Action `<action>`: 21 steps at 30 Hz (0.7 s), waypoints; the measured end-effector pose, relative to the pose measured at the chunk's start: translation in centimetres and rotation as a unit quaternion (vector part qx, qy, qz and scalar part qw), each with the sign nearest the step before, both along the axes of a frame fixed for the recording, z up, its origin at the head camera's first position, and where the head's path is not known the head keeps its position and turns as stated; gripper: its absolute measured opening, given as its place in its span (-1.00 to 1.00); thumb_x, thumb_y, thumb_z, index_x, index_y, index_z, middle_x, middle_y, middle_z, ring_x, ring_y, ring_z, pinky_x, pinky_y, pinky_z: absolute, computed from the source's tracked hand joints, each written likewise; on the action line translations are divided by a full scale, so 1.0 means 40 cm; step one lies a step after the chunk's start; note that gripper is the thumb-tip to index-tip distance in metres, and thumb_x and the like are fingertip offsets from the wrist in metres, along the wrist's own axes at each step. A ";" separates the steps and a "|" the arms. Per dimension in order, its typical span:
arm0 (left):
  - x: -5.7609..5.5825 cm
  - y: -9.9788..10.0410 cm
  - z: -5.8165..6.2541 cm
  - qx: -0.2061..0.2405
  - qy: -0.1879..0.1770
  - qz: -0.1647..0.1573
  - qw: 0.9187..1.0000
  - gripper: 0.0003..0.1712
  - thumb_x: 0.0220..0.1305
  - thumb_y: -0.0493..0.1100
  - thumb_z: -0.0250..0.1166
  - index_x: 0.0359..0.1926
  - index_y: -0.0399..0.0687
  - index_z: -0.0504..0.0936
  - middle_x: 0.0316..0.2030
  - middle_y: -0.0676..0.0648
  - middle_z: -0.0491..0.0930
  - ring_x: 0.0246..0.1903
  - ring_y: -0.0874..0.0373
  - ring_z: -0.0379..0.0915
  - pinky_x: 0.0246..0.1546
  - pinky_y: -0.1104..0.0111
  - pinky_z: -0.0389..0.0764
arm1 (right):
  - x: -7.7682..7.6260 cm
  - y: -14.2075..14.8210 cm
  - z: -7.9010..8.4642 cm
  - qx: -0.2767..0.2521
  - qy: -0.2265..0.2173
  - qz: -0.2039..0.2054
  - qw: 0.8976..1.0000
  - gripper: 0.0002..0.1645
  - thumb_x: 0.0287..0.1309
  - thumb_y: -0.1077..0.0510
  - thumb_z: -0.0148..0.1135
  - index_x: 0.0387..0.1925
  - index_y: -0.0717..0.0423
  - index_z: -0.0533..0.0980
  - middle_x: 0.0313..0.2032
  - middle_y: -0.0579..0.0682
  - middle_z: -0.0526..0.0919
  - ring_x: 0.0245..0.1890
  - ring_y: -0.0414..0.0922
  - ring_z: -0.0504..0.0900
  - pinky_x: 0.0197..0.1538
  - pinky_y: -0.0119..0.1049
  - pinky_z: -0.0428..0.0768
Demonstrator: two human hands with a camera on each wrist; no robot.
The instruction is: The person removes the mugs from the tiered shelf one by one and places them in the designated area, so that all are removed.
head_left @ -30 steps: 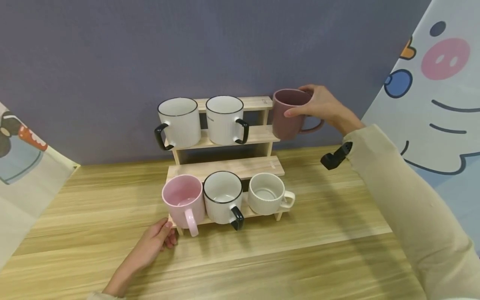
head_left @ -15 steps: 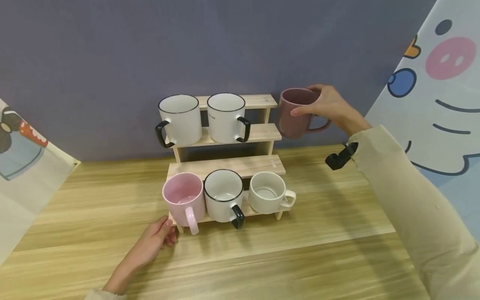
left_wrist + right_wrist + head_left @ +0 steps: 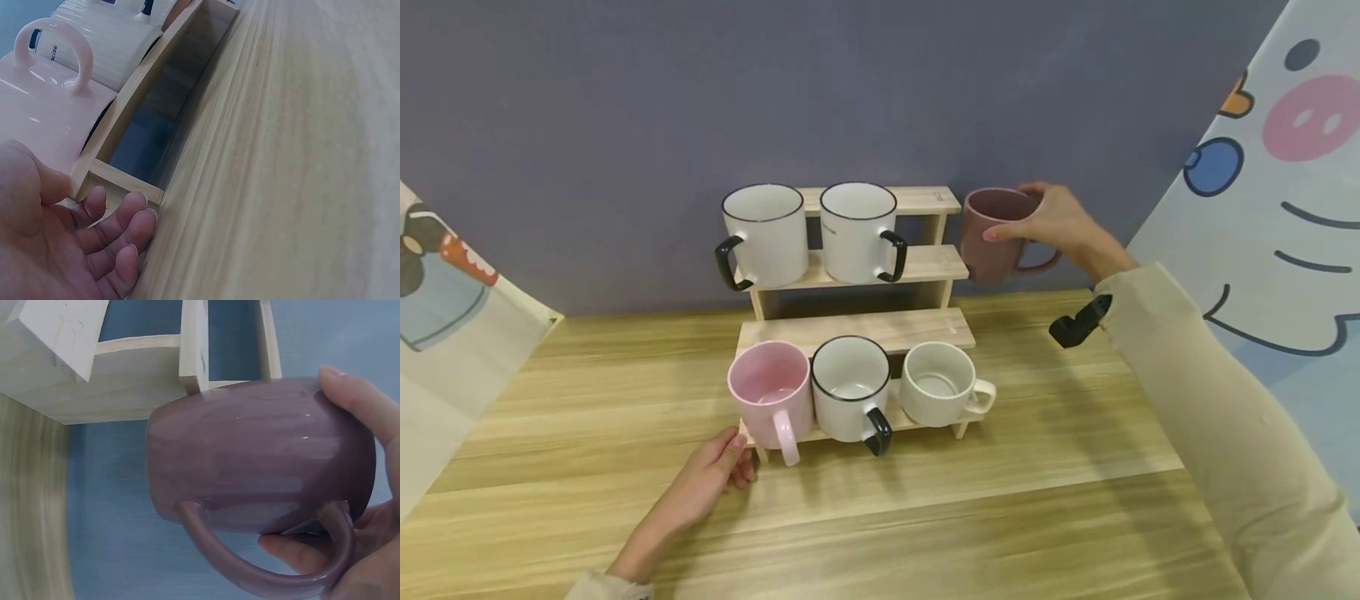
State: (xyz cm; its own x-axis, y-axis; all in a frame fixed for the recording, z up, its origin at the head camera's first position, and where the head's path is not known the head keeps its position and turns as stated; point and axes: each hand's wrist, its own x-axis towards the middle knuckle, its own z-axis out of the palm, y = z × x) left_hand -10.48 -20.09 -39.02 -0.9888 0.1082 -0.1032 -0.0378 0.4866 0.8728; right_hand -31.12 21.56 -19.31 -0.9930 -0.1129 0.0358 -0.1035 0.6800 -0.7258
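My right hand [image 3: 1051,223] grips a mauve mug [image 3: 991,250] by its rim, thumb in front, fingers at the back. The mug is upright, in the air just right of the tiered wooden rack [image 3: 857,329]; its handle points right. In the right wrist view the mug [image 3: 250,456] overlaps the ends of the rack's boards [image 3: 194,347]. My left hand [image 3: 711,471] holds the front left corner of the rack's lowest board, thumb on top and fingers curled below. Beside that hand sits a pink mug [image 3: 767,392], handle forward, also visible in the left wrist view [image 3: 44,112].
On the lowest board, a black-rimmed white mug [image 3: 850,387] and a cream cup [image 3: 936,387] stand right of the pink mug. Two black-rimmed white mugs [image 3: 767,242] [image 3: 859,237] stand higher up. A grey-blue wall [image 3: 850,92] rises behind the wooden table [image 3: 925,533].
My right hand has moved the mauve mug a little right, off the rack's end, and then slightly down. My left hand keeps its place at the rack's corner. The head view has shifted slightly.
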 end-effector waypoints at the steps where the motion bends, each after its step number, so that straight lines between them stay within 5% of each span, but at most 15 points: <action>1: -0.001 0.000 0.000 0.001 0.000 0.000 1.000 -0.65 0.52 -0.18 -0.20 -0.26 -0.31 0.44 -0.48 -0.10 0.50 -0.51 0.19 0.40 -0.53 0.43 0.46 | -0.001 0.000 -0.003 -0.001 0.001 -0.001 1.000 0.30 -0.18 -0.16 0.51 0.44 0.21 -0.02 0.28 0.25 0.32 0.16 0.06 0.40 0.13 -0.01 0.42; 12: -0.004 -0.002 -0.004 0.009 0.001 -0.002 1.000 -0.65 0.51 -0.19 -0.20 -0.27 -0.32 0.43 -0.47 -0.11 0.50 -0.51 0.20 0.39 -0.51 0.42 0.47 | -0.012 0.005 -0.043 -0.030 -0.010 -0.004 0.999 0.27 -0.18 -0.12 0.53 0.44 0.18 0.01 0.26 0.21 0.32 0.16 0.04 0.38 -0.20 -0.07 0.62; 21: -0.005 -0.002 -0.003 0.007 0.002 -0.002 1.000 -0.66 0.51 -0.20 -0.20 -0.26 -0.32 0.44 -0.48 -0.11 0.50 -0.51 0.20 0.40 -0.52 0.42 0.47 | -0.024 0.005 -0.076 -0.017 0.017 -0.004 1.000 0.22 -0.19 -0.06 0.53 0.39 0.32 0.06 0.24 0.30 0.34 0.17 0.10 0.39 0.19 -0.03 0.40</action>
State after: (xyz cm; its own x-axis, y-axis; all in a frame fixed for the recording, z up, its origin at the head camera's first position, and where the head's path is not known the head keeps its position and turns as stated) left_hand -10.68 -20.17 -39.13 -0.9887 0.1141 -0.0970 -0.0316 0.4739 0.8800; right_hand -32.07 21.76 -22.33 -0.9920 -0.1024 0.0734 -0.1228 0.6563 -0.7445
